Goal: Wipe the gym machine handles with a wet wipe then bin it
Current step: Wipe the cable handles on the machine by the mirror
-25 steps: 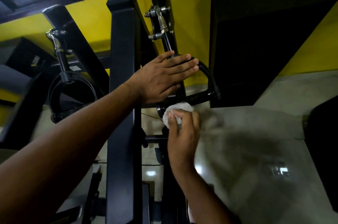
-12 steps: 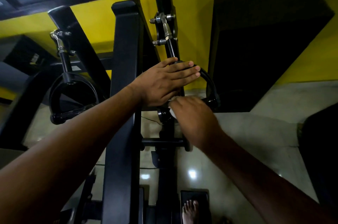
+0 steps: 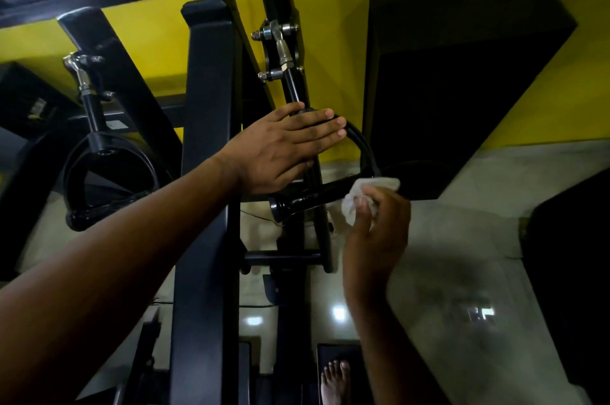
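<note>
Yellow wall (image 3: 330, 8), black box (image 3: 462, 90), glossy tiled floor (image 3: 462, 272)

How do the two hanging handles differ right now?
The left hand rests on the right handle; nothing touches the left handle. The right hand holds the wet wipe against the right handle's bar; the left handle's bar is bare. Both are black D-shaped loops on rods.

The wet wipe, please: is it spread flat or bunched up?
Bunched up: the wet wipe is a crumpled wad pinched in the right hand.
</note>
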